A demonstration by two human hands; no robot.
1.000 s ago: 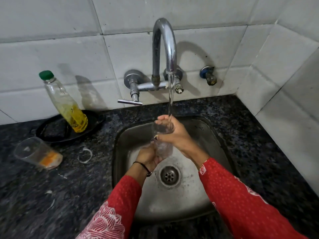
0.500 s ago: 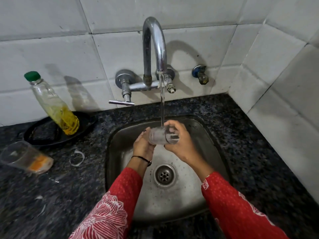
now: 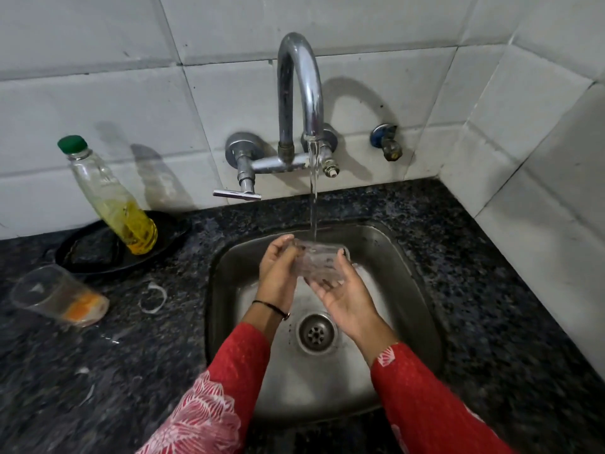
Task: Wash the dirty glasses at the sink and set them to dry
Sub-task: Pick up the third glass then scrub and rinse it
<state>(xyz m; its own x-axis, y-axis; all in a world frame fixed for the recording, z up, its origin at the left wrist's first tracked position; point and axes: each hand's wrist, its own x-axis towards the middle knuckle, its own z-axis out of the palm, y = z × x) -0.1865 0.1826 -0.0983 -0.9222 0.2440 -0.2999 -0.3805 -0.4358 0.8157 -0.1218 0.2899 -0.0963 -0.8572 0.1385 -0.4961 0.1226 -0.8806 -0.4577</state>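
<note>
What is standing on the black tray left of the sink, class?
On the black tray stands a clear bottle with a green cap, part full of yellow liquid. Beside it lies a dark pad. The tray beneath the bottle's base is hidden.

A dark speckled granite counter (image 3: 491, 263) fills the lower frame from left to right, with a steel sink (image 3: 402, 257) set into it at centre. At left of the frame, 1 black oval tray (image 3: 170, 234) sits on the counter against the tiled wall and carries a tilted bottle of yellow liquid (image 3: 111, 198) with a green cap. Below the tray lies 1 clear glass (image 3: 59, 298) on its side with orange residue inside, and just right of it a small white plastic ring (image 3: 152, 298).
</note>
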